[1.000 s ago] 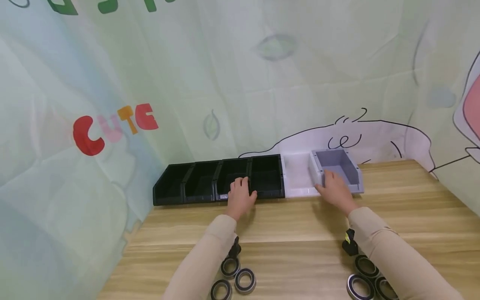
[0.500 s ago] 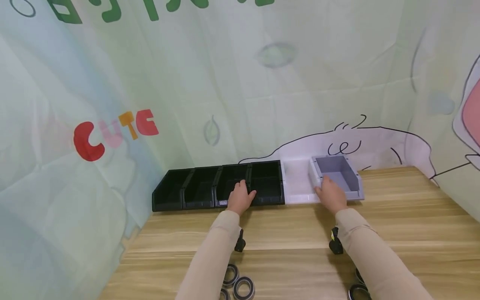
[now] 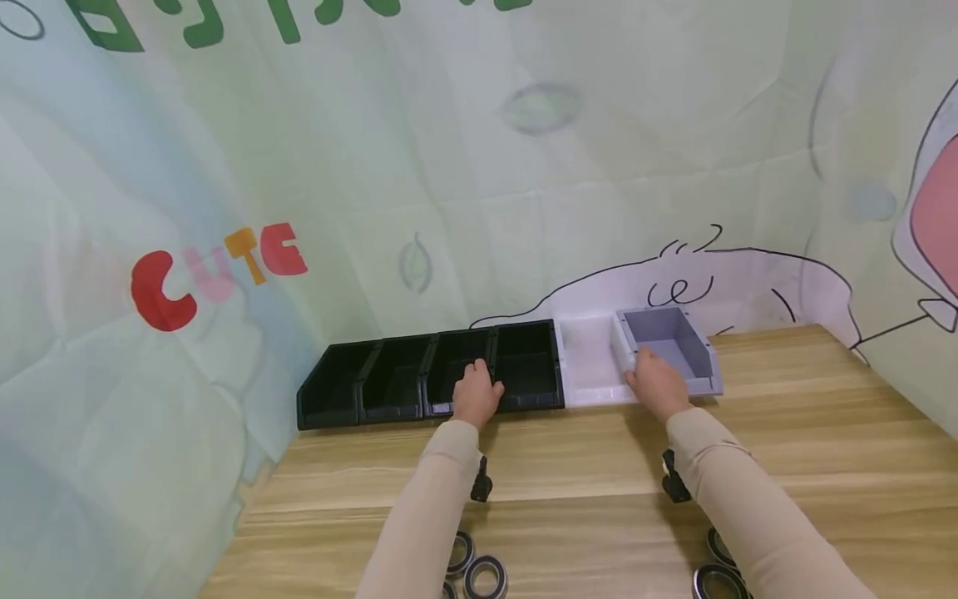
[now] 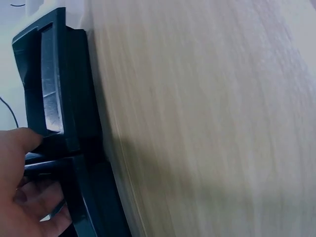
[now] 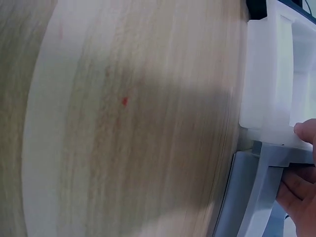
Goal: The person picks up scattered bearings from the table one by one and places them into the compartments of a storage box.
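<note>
My left hand [image 3: 477, 395] grips the divider where two black storage bins [image 3: 527, 359] meet in a row of several. In the left wrist view, the thumb of the left hand [image 4: 15, 187] lies over one black bin [image 4: 74, 89] and its fingers curl inside the neighbouring one. My right hand [image 3: 659, 385] pinches the adjoining walls of a white storage bin [image 3: 591, 358] and a grey storage bin [image 3: 702, 366]. The right wrist view has the thumb of the right hand [image 5: 302, 195] on the white bin's rim and its fingers inside the grey bin [image 5: 249, 197].
Ring-shaped bearings [image 3: 469, 577] lie near the left forearm, and more bearings [image 3: 699, 582] lie beside the right one, partly hidden by the sleeves. A printed curtain [image 3: 359, 150] hangs behind the bins at the back of the wooden table [image 3: 576, 466].
The head view has tilted up a little, so the bearings sit lower in it. My right wrist has swung slightly left. Both hands stay at the same bin walls.
</note>
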`<state>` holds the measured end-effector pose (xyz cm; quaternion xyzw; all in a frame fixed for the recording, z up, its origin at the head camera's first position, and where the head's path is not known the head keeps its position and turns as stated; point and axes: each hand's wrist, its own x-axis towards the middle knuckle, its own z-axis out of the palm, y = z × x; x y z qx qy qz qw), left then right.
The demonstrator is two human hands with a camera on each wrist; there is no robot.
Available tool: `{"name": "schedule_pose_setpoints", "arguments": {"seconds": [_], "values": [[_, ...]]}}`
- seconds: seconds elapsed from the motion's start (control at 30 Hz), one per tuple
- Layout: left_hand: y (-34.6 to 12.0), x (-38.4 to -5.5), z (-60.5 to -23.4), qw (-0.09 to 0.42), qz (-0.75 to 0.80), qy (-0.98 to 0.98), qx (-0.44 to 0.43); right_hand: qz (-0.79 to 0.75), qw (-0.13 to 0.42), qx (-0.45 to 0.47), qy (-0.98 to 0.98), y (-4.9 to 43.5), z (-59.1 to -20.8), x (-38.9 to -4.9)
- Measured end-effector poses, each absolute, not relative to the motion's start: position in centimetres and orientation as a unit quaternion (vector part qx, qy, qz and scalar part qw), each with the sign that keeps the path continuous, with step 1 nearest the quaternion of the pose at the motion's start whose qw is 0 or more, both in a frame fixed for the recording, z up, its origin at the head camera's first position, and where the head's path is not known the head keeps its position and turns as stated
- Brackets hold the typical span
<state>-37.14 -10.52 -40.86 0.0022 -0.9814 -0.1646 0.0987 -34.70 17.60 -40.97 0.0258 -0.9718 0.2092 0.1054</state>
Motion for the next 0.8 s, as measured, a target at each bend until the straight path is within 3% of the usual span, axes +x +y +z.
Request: {"name": "schedule_pose_setpoints", "arguments": {"seconds": [0.47, 0.8], "values": [[-10.5, -36.5, -40.8, 0.137, -0.151, -0.979, -0.026, 0.220, 0.110, 0.011, -0.969, 18.1, -41.1, -34.6], [-9.9, -35.6, -41.1, 0.131, -0.172, -0.976, -0.018, 0.232, 0.109, 0.009, -0.967, 18.8, -41.1, -33.8]]}}
